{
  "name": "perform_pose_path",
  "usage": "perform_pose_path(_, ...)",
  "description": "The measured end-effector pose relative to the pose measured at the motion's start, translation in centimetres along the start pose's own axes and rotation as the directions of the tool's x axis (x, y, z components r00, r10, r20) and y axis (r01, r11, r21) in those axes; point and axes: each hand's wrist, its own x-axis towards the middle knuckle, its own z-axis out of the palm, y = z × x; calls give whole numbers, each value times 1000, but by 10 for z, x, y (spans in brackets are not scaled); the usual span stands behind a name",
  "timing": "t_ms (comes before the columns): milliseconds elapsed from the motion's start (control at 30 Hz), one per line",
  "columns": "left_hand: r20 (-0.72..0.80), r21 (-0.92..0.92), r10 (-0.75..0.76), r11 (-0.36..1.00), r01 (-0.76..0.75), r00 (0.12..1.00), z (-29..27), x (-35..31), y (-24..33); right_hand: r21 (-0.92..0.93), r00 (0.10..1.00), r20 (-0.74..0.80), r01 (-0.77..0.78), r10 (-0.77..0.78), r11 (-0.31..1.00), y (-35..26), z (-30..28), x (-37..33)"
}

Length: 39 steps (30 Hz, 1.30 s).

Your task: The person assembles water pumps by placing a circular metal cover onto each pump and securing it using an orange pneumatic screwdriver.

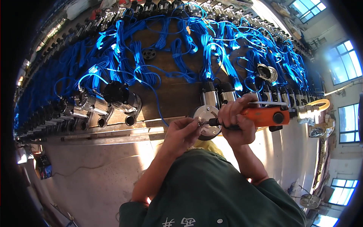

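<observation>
My right hand is wrapped round an orange power screwdriver, which lies level and points left. Its dark chuck and thin bit reach toward my left hand. The thumb and fingers of that hand are pinched together at the bit's tip, on something too small to make out. Just behind the bit is a round silver metal disc with holes, on the end of a cylindrical pump-like unit at the bench edge. The bit and my fingers hide part of the disc.
Several silver cylindrical units with black ends line the bench's near edge, and more stand along its far side. Bundles of blue cable cover much of the brown bench top. A yellow hose runs from the tool's right end.
</observation>
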Motion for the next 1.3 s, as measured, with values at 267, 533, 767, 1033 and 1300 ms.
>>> perform_pose_path(267,44,140,54,988,-60,998,-5,-6,-3,56,997,7,-73,72,996,1,0,-7)
perform_pose_path(533,123,-182,-53,980,75,991,-7,-7,-12,40,999,26,-48,47,998,6,6,-24)
perform_pose_path(767,65,-181,-8,983,19,998,2,-14,-10,96,999,43,-35,31,995,-2,7,-18)
perform_pose_path(1033,34,-138,-27,990,32,999,3,-14,-16,27,995,99,-17,14,999,-4,2,-19)
perform_pose_path(1300,33,193,63,979,-68,997,-3,-9,-14,-108,994,102,-35,47,994,0,5,-19)
